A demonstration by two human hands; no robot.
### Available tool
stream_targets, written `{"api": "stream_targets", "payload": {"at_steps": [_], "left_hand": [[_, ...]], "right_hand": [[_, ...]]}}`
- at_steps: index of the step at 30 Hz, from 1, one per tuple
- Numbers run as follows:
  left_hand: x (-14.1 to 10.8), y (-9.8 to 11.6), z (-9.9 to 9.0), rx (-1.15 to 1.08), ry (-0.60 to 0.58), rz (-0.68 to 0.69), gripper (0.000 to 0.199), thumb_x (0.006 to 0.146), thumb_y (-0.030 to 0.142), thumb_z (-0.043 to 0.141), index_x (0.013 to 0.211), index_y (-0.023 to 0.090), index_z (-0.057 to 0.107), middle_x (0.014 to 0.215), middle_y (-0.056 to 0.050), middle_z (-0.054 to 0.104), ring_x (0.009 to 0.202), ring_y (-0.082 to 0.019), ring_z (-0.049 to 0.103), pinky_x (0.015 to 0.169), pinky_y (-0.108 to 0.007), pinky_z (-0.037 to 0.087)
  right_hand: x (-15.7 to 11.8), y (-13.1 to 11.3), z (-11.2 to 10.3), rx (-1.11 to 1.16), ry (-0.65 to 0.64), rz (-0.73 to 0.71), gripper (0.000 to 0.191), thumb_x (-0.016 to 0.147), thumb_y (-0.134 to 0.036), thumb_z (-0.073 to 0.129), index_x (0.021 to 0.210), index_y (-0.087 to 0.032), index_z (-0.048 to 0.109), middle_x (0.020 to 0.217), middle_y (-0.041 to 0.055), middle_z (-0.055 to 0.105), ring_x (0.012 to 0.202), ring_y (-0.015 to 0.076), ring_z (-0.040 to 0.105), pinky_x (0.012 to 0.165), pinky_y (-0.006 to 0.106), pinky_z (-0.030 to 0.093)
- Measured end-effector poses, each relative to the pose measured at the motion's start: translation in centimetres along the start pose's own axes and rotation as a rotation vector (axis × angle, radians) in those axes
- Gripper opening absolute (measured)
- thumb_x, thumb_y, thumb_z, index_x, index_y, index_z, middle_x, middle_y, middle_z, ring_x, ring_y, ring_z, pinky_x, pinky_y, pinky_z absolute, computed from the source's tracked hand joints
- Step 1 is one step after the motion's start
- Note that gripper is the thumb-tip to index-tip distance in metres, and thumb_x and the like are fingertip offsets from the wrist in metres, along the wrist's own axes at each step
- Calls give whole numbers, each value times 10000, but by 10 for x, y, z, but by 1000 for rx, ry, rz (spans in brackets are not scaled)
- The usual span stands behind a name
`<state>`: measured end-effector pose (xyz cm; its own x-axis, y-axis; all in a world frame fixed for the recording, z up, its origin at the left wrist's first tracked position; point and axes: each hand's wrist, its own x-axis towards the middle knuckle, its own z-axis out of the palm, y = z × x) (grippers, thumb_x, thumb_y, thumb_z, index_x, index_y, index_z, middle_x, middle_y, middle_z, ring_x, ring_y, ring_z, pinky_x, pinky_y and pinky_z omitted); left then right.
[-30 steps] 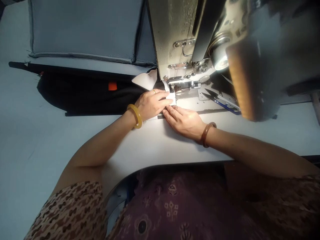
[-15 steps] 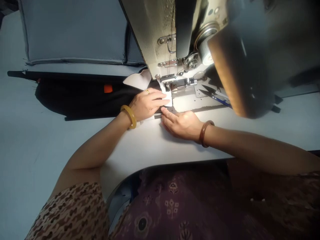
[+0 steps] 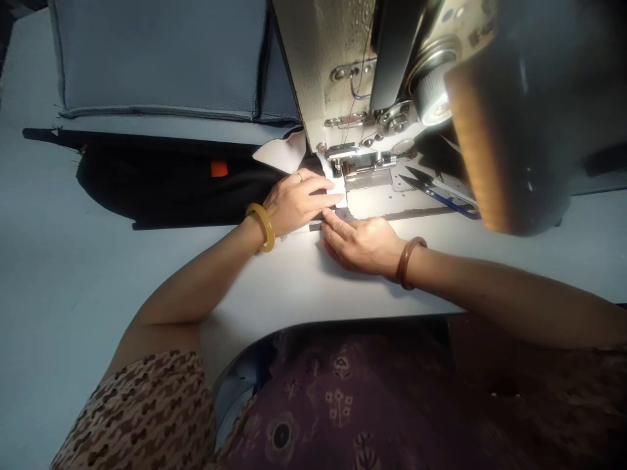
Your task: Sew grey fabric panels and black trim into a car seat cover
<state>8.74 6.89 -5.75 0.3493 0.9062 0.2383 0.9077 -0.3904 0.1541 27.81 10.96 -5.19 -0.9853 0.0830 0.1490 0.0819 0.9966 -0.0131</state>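
My left hand (image 3: 298,201) lies with spread fingers on black fabric (image 3: 166,186) and on the edge of a white piece (image 3: 337,189) beside the sewing machine's presser foot (image 3: 337,168). The fabric stretches left and bears a small orange patch (image 3: 219,169). A white flap (image 3: 281,153) rises from it behind my left hand. My right hand (image 3: 365,245) rests on its side at the fabric's near edge, fingers pressed together, the fingertips close to my left fingers. Whatever its fingers may pinch is hidden.
The sewing machine head (image 3: 323,72) stands above my hands. Blue-handled snips (image 3: 441,192) lie right of the needle area, under a blurred dark lamp-like part (image 3: 509,143). Grey padded fabric (image 3: 161,59) lies at the back left of the white table (image 3: 59,274).
The whole view has shifted, so the machine and hands appear slightly farther right. Both hands keep nearly the same place against the fabric and presser foot.
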Motion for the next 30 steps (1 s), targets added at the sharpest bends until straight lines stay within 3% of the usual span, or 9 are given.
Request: {"api": "stream_targets", "payload": {"at_steps": [6, 14, 19, 26, 30], "left_hand": [[-2, 1, 2, -44, -17, -30, 280, 942, 223, 430, 1045, 245, 690, 1057, -39, 653, 1006, -173, 555, 865, -301, 450], [-9, -3, -6, -35, -55, 99, 291, 924, 189, 425, 1117, 122, 632, 1158, -88, 636, 1153, -224, 528, 985, -375, 459], [-11, -10, -9, -40, -86, 167, 292, 938, 220, 434, 1149, 181, 632, 1233, -59, 601, 1203, -220, 499, 1020, -388, 444], [-8, -14, -6, -88, -96, 124, 294, 936, 281, 450, 1143, 207, 646, 1224, -74, 600, 1175, -224, 500, 1002, -408, 457], [-6, -18, -6, -105, -132, 80, 297, 937, 285, 446, 1145, 222, 649, 1232, -67, 593, 1182, -221, 486, 1015, -409, 447]], "right_hand": [[-2, 1, 1, 22, -2, 13, 443, 976, -235, 256, 1048, -50, 652, 1234, 215, 564, 575, 146, 590, 417, 264, 270], [-7, 3, 8, 61, 82, 29, 410, 974, -258, 293, 1012, -94, 667, 1258, 165, 566, 586, 127, 588, 441, 263, 253], [-8, 4, 3, 91, 43, 42, 418, 977, -279, 279, 1011, -115, 662, 1274, 156, 555, 564, 111, 558, 446, 250, 266], [-5, 6, 4, 109, 30, 76, 425, 962, -314, 296, 1032, -116, 666, 1237, 173, 580, 547, 105, 547, 443, 258, 252], [-3, 9, 6, 101, 33, 84, 437, 959, -345, 294, 1040, -131, 667, 1263, 127, 574, 550, 116, 553, 448, 268, 235]]}}
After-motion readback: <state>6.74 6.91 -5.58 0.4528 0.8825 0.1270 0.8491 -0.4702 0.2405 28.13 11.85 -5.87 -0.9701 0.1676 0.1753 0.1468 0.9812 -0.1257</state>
